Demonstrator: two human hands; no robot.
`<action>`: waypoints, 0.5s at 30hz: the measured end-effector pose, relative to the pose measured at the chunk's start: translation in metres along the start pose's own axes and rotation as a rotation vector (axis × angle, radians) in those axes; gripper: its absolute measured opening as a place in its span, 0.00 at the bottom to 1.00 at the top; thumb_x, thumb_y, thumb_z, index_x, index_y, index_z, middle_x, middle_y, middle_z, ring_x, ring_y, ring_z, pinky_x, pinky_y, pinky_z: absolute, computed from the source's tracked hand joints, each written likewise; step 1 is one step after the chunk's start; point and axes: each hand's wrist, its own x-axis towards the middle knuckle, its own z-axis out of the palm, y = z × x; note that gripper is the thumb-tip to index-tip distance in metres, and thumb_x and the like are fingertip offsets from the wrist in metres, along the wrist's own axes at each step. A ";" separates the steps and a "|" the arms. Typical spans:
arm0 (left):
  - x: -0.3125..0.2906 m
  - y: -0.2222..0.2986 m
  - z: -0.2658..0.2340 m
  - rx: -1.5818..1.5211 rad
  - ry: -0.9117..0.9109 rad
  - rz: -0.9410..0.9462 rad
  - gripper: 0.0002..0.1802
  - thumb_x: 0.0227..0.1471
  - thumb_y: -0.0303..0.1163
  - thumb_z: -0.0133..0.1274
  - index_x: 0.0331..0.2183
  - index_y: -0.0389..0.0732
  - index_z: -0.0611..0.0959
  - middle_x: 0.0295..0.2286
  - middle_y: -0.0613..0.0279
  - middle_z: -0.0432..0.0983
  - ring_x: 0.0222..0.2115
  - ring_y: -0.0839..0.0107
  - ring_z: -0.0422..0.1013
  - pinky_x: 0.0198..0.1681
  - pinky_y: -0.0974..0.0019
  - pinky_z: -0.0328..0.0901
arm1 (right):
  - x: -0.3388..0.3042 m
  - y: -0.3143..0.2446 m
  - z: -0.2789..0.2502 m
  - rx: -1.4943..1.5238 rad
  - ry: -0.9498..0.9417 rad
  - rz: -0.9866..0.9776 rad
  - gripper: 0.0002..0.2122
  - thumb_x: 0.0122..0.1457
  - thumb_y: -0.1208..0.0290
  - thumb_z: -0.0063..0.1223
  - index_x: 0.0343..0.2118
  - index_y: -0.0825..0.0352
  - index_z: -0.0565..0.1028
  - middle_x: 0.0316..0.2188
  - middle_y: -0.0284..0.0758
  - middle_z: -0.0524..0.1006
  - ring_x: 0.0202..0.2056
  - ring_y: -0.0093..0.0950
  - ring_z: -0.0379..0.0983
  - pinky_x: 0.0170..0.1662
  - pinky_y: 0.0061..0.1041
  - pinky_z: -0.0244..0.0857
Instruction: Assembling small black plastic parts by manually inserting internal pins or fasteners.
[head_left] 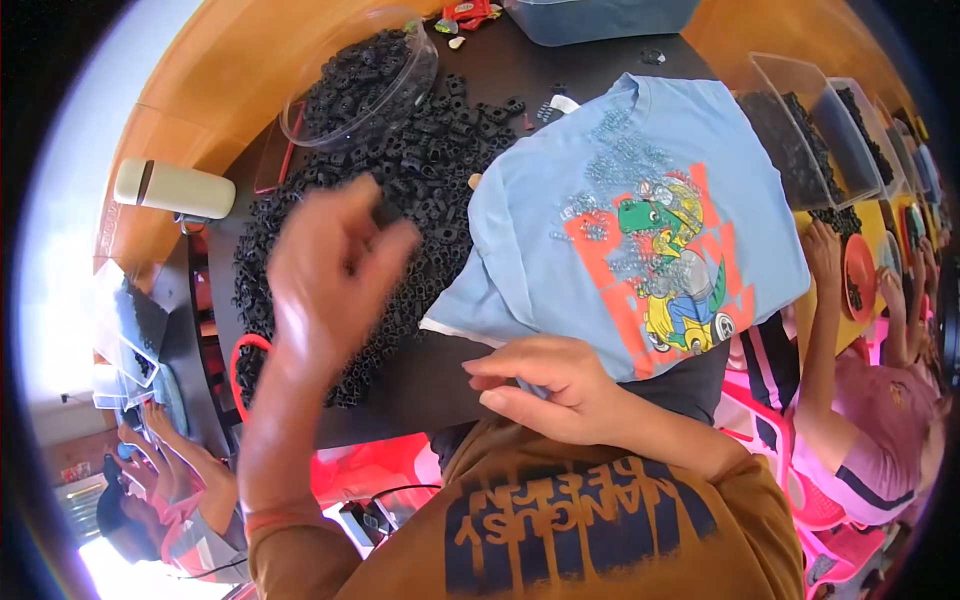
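My left hand (340, 260), slightly blurred, hovers over a heap of small black plastic parts (440, 175). Its thumb and forefinger are apart with nothing visible between them; the other fingers curl out of sight. Near the table's front edge, my right hand (550, 385) is closed with fingertips and thumb close together. What it holds, if anything, I cannot make out. Just beyond that hand lies a light blue T-shirt (530, 200) with a cartoon dinosaur print. Many small clear-looking metal springs (625, 150) are scattered on the shirt.
A clear round tub (428, 75) of black parts stands at the far left, near a cream bottle (180, 190). A blue-grey bin (600, 25) is at the back. Rightward are clear bins (800, 110), a red bowl (858, 275) and other people's arms (822, 330); another person sits far left.
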 end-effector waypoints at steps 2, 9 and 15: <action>0.047 -0.034 0.004 -0.083 0.115 -0.132 0.22 0.46 0.36 0.64 0.41 0.34 0.79 0.23 0.61 0.71 0.22 0.69 0.68 0.31 0.68 0.65 | 0.000 0.001 -0.002 -0.020 -0.020 -0.010 0.10 0.57 0.76 0.56 0.42 0.72 0.77 0.31 0.38 0.80 0.31 0.31 0.77 0.34 0.26 0.68; 0.124 -0.090 0.030 0.084 0.046 -0.178 0.22 0.53 0.39 0.55 0.45 0.34 0.77 0.33 0.52 0.78 0.36 0.57 0.73 0.42 0.61 0.65 | 0.002 0.003 -0.001 -0.008 0.003 -0.023 0.09 0.57 0.79 0.55 0.41 0.72 0.78 0.31 0.37 0.80 0.31 0.29 0.77 0.34 0.24 0.68; 0.100 -0.030 0.079 -0.007 -0.172 0.285 0.10 0.52 0.32 0.52 0.35 0.38 0.82 0.30 0.52 0.76 0.34 0.53 0.73 0.39 0.55 0.67 | 0.004 0.003 0.001 0.021 0.035 -0.002 0.07 0.57 0.75 0.56 0.36 0.72 0.77 0.27 0.40 0.77 0.29 0.37 0.75 0.32 0.32 0.67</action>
